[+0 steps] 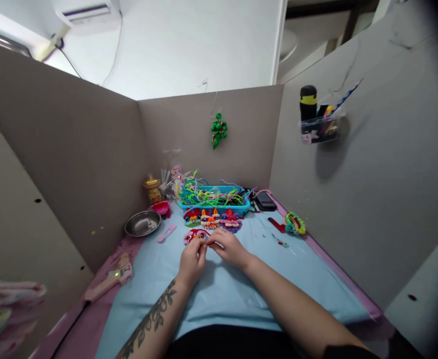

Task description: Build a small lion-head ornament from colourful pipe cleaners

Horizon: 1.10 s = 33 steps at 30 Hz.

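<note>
My left hand and my right hand meet over the blue sheet, fingers pinched close together. At my left fingertips is a small red and pink fuzzy pipe-cleaner figure with eyes on it. A thin red strand shows between the two hands, and my right fingers pinch its end; exact contact is partly hidden by the fingers. Just beyond stand finished-looking pipe-cleaner figures: a green and red one, an orange and white one and a purple and red one.
A blue tray full of pipe cleaners is behind. To the left are a metal bowl with white bits, a pink clip-like piece and a corded glue gun. A phone and coiled bands lie right. Grey partitions surround the table.
</note>
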### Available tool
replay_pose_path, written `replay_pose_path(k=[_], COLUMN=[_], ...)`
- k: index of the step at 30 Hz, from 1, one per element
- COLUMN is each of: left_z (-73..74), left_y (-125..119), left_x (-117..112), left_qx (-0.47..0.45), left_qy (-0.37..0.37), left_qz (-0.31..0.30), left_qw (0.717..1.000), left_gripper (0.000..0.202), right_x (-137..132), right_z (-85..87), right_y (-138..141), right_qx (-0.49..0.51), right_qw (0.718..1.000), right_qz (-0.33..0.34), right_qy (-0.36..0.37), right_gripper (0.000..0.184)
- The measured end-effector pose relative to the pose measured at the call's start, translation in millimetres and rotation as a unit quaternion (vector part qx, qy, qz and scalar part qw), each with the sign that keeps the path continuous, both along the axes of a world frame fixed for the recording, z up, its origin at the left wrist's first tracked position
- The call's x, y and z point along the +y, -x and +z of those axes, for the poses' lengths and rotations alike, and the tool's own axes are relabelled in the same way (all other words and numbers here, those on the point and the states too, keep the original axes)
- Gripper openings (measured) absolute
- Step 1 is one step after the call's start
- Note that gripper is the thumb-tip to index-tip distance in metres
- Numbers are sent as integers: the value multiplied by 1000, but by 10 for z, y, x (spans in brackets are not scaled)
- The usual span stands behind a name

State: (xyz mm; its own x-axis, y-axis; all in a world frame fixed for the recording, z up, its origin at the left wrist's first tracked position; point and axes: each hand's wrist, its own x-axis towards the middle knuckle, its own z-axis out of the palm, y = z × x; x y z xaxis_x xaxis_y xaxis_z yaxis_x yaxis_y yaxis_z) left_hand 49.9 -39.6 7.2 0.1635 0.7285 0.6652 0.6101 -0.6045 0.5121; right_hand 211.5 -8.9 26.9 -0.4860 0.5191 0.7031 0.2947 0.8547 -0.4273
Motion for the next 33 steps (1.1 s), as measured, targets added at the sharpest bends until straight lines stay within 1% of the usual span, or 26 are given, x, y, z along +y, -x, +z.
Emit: replay_pose_path(k=[3,6,11,17,19,20,22,23,25,27,29,32,33], left_z=[16,15,-3,-16,-13,-9,1,7,19,28,32,26,20], left_y=[-1,-2,-5,3,9,14,24,29,40,47,51,52,52], left_x=[-7,2,25,34,33,32,28,26,20,14,10,7,7], left_qx=[-8,-8,-18,10,27,34,46,52,66,79,77,47,32], left_qy=[9,12,-6,-31,-41,-49,-75,-90,-119,-135,-136,-122,-116], left_qz=[-9,-16,-27,-26,-24,-24,-20,-14,2,13,14,8,5], left_qw=[1000,1000,999,999,999,998,996,995,991,988,988,991,993], left_gripper=[13,13,12,11,12,13,14,15,16,17,17,16,15], right_x=[-16,-27,-31,-67,-74,-74,-65,-58,-44,-35,-35,-47,-50], right_z=[4,22,35,95,114,118,119,117,110,107,112,128,132], right_y=[-19,-44,-48,-27,-18,-13,1,8,21,31,33,19,11], right_qx=[-23,-43,-30,18,37,49,79,94,118,131,131,105,97], right_qw=[998,994,995,998,999,999,994,986,962,939,936,953,956], right_qz=[-13,-30,-34,-4,9,14,21,25,36,43,31,24,35], right_qy=[-64,-94,-85,-57,-33,-8,77,132,242,314,326,284,274], right_gripper=[17,18,15,9,10,10,11,12,15,16,15,7,10])
